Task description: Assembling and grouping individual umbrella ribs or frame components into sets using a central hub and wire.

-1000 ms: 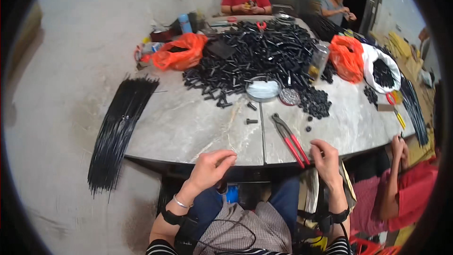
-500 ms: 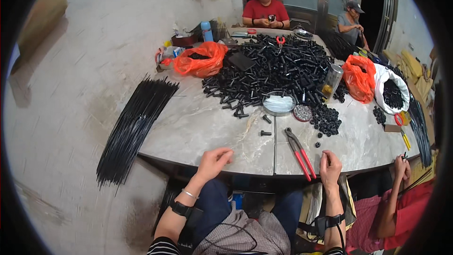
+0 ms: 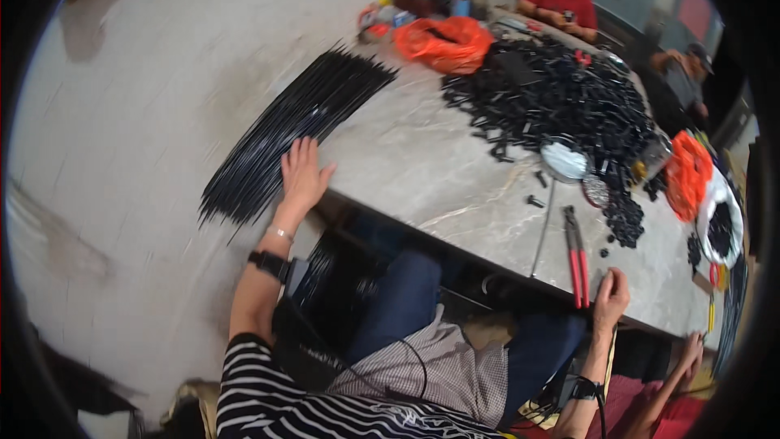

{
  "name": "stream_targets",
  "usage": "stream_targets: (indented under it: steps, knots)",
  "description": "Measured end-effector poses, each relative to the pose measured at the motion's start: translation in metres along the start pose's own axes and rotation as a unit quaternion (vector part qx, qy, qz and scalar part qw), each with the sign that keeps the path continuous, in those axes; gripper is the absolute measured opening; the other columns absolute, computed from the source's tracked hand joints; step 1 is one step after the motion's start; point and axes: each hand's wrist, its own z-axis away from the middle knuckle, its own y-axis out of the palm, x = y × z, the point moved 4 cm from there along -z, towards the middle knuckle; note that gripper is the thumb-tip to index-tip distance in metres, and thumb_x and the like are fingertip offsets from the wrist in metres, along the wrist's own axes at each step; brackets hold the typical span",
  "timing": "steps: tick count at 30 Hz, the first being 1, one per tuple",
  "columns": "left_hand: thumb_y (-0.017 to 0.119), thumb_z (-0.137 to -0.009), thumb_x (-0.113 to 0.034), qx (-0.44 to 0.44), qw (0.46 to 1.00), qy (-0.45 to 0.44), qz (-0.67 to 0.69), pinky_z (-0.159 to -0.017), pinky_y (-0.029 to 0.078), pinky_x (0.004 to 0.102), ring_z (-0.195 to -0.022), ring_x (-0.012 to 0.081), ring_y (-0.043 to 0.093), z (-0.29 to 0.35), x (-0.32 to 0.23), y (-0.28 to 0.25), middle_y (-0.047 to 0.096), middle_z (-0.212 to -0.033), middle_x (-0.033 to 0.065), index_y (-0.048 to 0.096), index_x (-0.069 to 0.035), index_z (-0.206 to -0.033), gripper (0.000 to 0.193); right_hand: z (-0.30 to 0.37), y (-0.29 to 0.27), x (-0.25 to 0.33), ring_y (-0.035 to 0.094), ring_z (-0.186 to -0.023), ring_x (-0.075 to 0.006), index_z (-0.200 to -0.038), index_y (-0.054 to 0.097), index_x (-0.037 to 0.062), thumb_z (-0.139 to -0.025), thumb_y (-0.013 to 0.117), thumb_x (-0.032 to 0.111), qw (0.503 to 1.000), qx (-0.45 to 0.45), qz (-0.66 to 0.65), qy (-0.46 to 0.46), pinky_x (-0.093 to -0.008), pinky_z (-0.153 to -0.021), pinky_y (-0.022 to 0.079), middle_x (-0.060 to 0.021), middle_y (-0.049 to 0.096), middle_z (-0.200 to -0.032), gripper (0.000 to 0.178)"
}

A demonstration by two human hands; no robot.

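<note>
My left hand (image 3: 304, 176), fingers spread, lies at the near end of a bundle of thin black rods (image 3: 305, 126) on the table's left edge. Its fingertips reach the rods' side; whether they press on them is hard to tell. My right hand (image 3: 611, 299) rests at the table's front edge with its fingers curled in and nothing visible in them. Just left of it lie red-handled pincers (image 3: 577, 256). Beyond the pincers are two loose black bolts (image 3: 535, 201), a round dish of pale thin pieces (image 3: 565, 160) and a pile of small black nuts (image 3: 624, 221).
A large heap of black bolts (image 3: 561, 102) covers the table's far middle. Orange plastic bags (image 3: 445, 45) stand at the back left and right, near a white sack (image 3: 735, 219). A person in red (image 3: 561, 0) sits across; another person's hand (image 3: 691, 354) is at right.
My left hand has moved left and forward to the black rods, and its fingers have spread. The view has swung left and tilted. My right hand stays near the pincers.
</note>
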Motion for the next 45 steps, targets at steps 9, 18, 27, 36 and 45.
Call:
stream_targets:
  steps: [9,18,27,36,45]
  knots:
    - [0.065,-0.083,-0.039,0.01,0.994,0.039,-0.098,-0.107,0.026,0.0543,-0.123,0.0311,0.043,-0.017,-0.007,-0.012,0.049,-0.134,0.0155,0.051,-0.004,-0.13,0.061,0.002,-0.001,0.003,0.054,-0.07,-0.0104,-0.099,0.063,-0.0034,-0.093,0.055,0.005,1.0,0.002,0.02,-0.016,-0.0259,-0.063,0.045,-0.0072,0.06,-0.077,0.013]
    - [0.079,-0.071,-0.026,0.054,0.982,-0.098,-0.153,-0.081,0.049,0.0427,-0.1,0.0324,0.059,-0.067,0.033,-0.032,0.061,-0.106,0.0155,0.064,-0.001,-0.097,0.039,0.006,-0.005,0.019,0.045,-0.058,-0.0103,-0.091,0.061,-0.0032,-0.089,0.055,-0.001,1.0,-0.004,0.019,-0.019,-0.0257,-0.052,0.036,-0.0063,0.053,-0.068,0.007]
    - [0.08,-0.07,-0.021,0.073,0.988,-0.122,-0.066,-0.075,0.05,0.0449,-0.091,0.0346,0.064,-0.084,0.044,-0.025,0.065,-0.09,0.017,0.062,-0.003,-0.086,0.03,0.005,-0.002,0.015,0.039,-0.055,-0.0107,-0.092,0.061,-0.0024,-0.088,0.055,-0.002,0.999,-0.011,0.011,-0.039,-0.026,-0.051,0.033,-0.0057,0.048,-0.067,0.007]
    - [0.075,-0.07,-0.023,0.072,0.988,-0.085,-0.102,-0.079,0.051,0.0443,-0.094,0.0333,0.064,-0.091,0.047,-0.024,0.065,-0.096,0.017,0.068,-0.005,-0.085,0.024,0.007,0.0,0.005,0.049,-0.062,-0.0125,-0.098,0.062,-0.0022,-0.091,0.054,0.001,1.0,0.008,0.006,-0.015,-0.0263,-0.058,0.042,-0.0073,0.056,-0.074,0.011]
    - [0.068,-0.082,-0.022,0.079,0.99,-0.109,-0.049,-0.081,0.052,0.047,-0.096,0.0387,0.065,-0.098,0.045,-0.037,0.067,-0.1,0.0231,0.064,-0.002,-0.1,0.027,0.007,0.003,-0.001,0.055,-0.074,-0.0119,-0.102,0.062,-0.0045,-0.095,0.054,0.005,1.0,0.022,0.008,-0.019,-0.0244,-0.066,0.045,-0.0087,0.063,-0.085,0.014]
